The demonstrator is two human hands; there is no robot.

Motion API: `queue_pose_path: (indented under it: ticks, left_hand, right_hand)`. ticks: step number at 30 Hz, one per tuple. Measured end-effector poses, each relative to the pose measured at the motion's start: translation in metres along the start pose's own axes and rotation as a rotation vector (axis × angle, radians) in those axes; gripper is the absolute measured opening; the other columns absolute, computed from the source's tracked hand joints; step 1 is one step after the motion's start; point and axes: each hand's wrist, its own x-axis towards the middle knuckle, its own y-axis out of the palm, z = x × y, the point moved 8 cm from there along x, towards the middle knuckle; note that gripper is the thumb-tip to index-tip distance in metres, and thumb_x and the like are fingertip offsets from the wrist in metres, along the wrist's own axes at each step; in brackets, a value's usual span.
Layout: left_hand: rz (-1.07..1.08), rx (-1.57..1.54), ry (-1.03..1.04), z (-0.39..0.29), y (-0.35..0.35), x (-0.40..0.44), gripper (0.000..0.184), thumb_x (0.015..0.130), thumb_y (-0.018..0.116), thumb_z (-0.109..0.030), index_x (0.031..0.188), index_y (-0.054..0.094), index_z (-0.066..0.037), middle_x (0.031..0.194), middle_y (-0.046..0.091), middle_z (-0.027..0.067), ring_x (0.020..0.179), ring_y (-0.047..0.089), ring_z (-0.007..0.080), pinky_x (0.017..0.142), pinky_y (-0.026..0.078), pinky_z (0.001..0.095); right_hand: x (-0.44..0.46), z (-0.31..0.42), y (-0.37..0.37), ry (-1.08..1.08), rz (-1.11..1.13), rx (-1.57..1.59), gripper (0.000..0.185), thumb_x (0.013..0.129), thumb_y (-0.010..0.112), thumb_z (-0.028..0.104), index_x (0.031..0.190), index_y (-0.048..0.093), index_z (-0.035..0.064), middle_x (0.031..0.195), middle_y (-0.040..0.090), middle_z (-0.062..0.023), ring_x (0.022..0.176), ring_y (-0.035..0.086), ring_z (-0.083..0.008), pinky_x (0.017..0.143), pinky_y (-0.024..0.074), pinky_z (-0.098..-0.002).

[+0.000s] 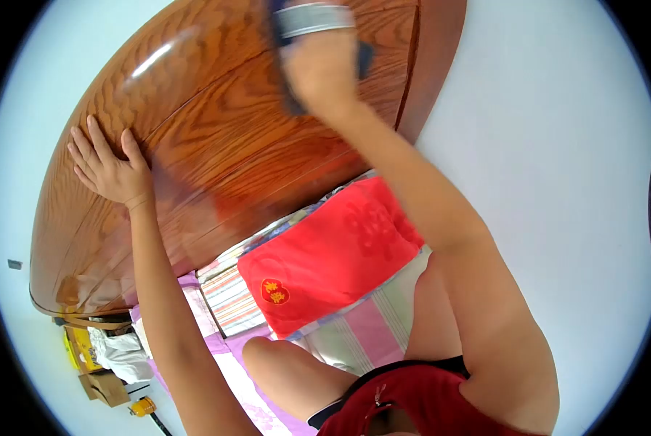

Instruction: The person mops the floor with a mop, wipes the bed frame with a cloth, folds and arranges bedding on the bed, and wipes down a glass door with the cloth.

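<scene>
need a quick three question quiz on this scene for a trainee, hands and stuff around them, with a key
1. Multiple choice: what colour is the band across the blurred dark blue item at the right hand?
A yellow
B light grey
C red

2. True or false: the left hand is clenched in a fist.

3. Where does the bright red fabric cloth lie?

Key
1. B
2. False; its fingers are spread against the glossy brown wooden headboard.
3. On the pastel striped bedding.

Left hand [113, 173] flat on wooden headboard [224, 131], right hand [322, 73] at blurred grey-banded item [314, 20]
</scene>
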Motion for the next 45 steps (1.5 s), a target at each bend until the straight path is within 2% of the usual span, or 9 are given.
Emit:
queue_pose_path:
  ticks: [7, 11, 17, 19, 23, 29, 33, 37, 45]
  left_hand:
    - [0.022, 0.025, 0.019, -0.005, -0.002, 0.001, 0.058, 0.101, 0.04, -0.056, 0.147, 0.048, -0.023, 0.156, 0.04, 0.0059, 0.144, 0.035, 0.0318, 0.116, 0.025, 0.0532]
    - [0.023, 0.025, 0.012, -0.006, -0.002, 0.002, 0.057, 0.101, 0.04, -0.056, 0.147, 0.048, -0.023, 0.156, 0.04, 0.0056, 0.144, 0.035, 0.0311, 0.116, 0.025, 0.053]
    - [0.017, 0.039, 0.002, -0.006, -0.001, 0.001, 0.057, 0.101, 0.04, -0.055, 0.148, 0.047, -0.023, 0.155, 0.041, 0.0061, 0.144, 0.035, 0.0308, 0.115, 0.026, 0.0525]
    - [0.006, 0.037, 0.023, -0.006, 0.0, 0.001, 0.058, 0.101, 0.04, -0.056, 0.147, 0.048, -0.023, 0.154, 0.042, 0.0067, 0.143, 0.036, 0.0309, 0.115, 0.027, 0.0521]
    - [0.006, 0.041, 0.067, -0.003, 0.001, -0.001, 0.058, 0.1, 0.043, -0.054, 0.144, 0.052, -0.018, 0.152, 0.045, 0.0097, 0.14, 0.04, 0.034, 0.115, 0.029, 0.0502]
    - [0.02, 0.017, 0.101, -0.005, 0.002, -0.001, 0.06, 0.1, 0.042, -0.055, 0.144, 0.052, -0.016, 0.15, 0.046, 0.0141, 0.139, 0.04, 0.0345, 0.114, 0.029, 0.0495]
    - [-0.007, 0.012, 0.133, -0.011, 0.0, 0.003, 0.06, 0.1, 0.041, -0.055, 0.143, 0.053, -0.015, 0.148, 0.049, 0.0152, 0.138, 0.043, 0.0349, 0.113, 0.031, 0.0493]
    - [-0.042, 0.011, 0.176, -0.01, 0.005, 0.002, 0.058, 0.1, 0.039, -0.054, 0.14, 0.056, -0.015, 0.143, 0.054, 0.0149, 0.133, 0.048, 0.0342, 0.111, 0.034, 0.0485]
    - [-0.022, -0.013, 0.183, -0.013, 0.006, 0.001, 0.059, 0.101, 0.037, -0.053, 0.14, 0.057, -0.013, 0.145, 0.053, 0.0123, 0.134, 0.048, 0.0315, 0.114, 0.032, 0.0464]
  right_hand:
    - [0.009, 0.033, 0.006, -0.435, 0.046, -0.271, 0.044, 0.093, 0.054, 0.022, 0.137, 0.057, 0.0224, 0.151, 0.046, 0.0017, 0.146, 0.031, -0.0239, 0.117, 0.0215, -0.0571]
    - [0.037, -0.101, -0.073, -0.008, -0.049, -0.597, 0.049, 0.09, 0.059, 0.014, 0.137, 0.052, 0.0037, 0.156, 0.033, -0.0204, 0.144, 0.029, -0.0392, 0.111, 0.0229, -0.0629]
    - [0.028, -0.101, -0.049, 0.288, 0.002, -0.985, 0.055, 0.089, 0.062, 0.017, 0.141, 0.05, 0.0026, 0.15, 0.042, -0.021, 0.139, 0.038, -0.0364, 0.115, 0.0276, -0.0509]
    - [-0.018, -0.066, -0.002, 0.243, -0.107, -0.097, 0.054, 0.084, 0.06, 0.016, 0.133, 0.049, -0.004, 0.133, 0.048, -0.0308, 0.12, 0.045, -0.0483, 0.106, 0.0309, -0.0616]
    - [-0.095, 0.066, 0.063, -0.136, 0.23, 0.066, 0.055, 0.091, 0.056, 0.025, 0.146, 0.046, 0.0283, 0.152, 0.042, -0.0012, 0.145, 0.029, -0.0344, 0.118, 0.0232, -0.0573]
    - [-0.164, 0.02, 0.064, -0.658, 0.487, 0.012, 0.064, 0.089, 0.056, 0.016, 0.149, 0.041, 0.0314, 0.158, 0.035, 0.0085, 0.145, 0.032, -0.0197, 0.118, 0.0259, -0.0478]
    - [-0.196, -0.125, 0.019, 0.021, 0.51, -0.348, 0.054, 0.091, 0.06, 0.023, 0.143, 0.047, 0.0145, 0.149, 0.043, -0.0118, 0.139, 0.037, -0.037, 0.115, 0.0252, -0.0555]
    - [-0.241, -0.15, 0.026, 0.688, -0.028, -0.107, 0.07, 0.099, 0.049, 0.037, 0.149, 0.027, -0.0058, 0.157, 0.015, -0.0329, 0.145, 0.018, -0.0485, 0.116, 0.0168, -0.0605]
    - [-0.354, 0.032, 0.164, 1.864, -0.276, 0.698, 0.073, 0.106, 0.032, 0.045, 0.156, 0.006, -0.0024, 0.164, 0.0, -0.0198, 0.153, 0.002, -0.0313, 0.123, 0.0057, -0.0368]
